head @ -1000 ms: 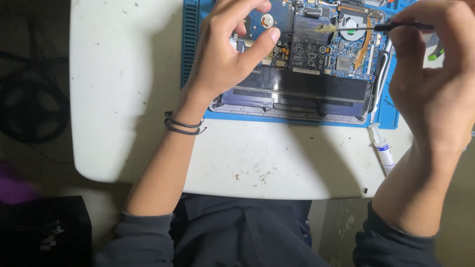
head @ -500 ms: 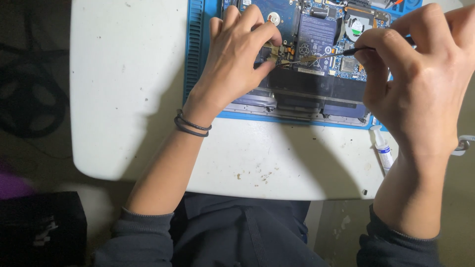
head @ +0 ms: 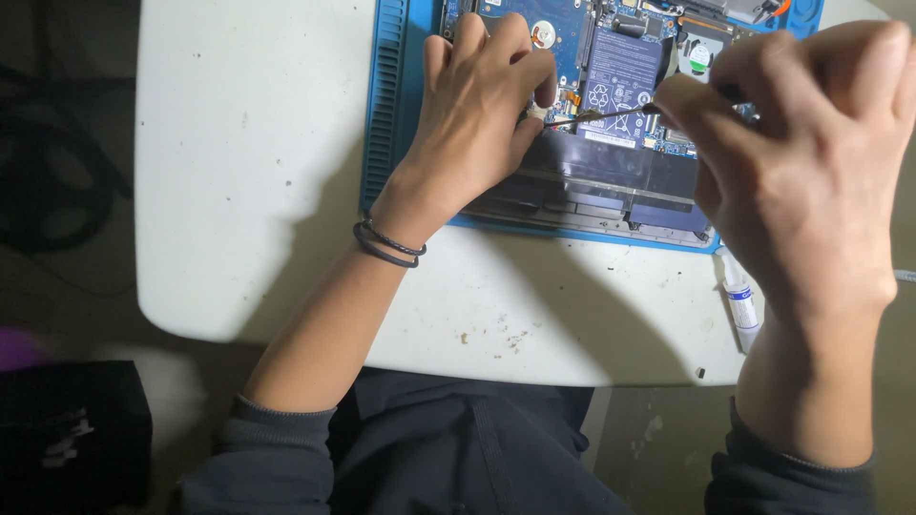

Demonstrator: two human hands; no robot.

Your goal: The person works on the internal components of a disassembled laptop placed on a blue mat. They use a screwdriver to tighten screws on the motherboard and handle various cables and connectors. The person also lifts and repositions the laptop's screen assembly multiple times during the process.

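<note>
Both hands have come closer together over the opened laptop since a second ago, and the tool tip has swung left toward the left thumb. Right hand (head: 811,181): its grip is clamped on a thin screwdriver (head: 601,116), whose shaft lies nearly level with its tip just beside the left thumb. Left hand (head: 477,114) rests palm down on the laptop's exposed motherboard (head: 615,67), fingers curled; whether it pinches anything cannot be told. Two dark bands (head: 386,246) circle that wrist. Under the laptop lies a blue repair mat (head: 391,105) on the white bench (head: 248,191). A small white tube (head: 741,303) lies near the right wrist.
</note>
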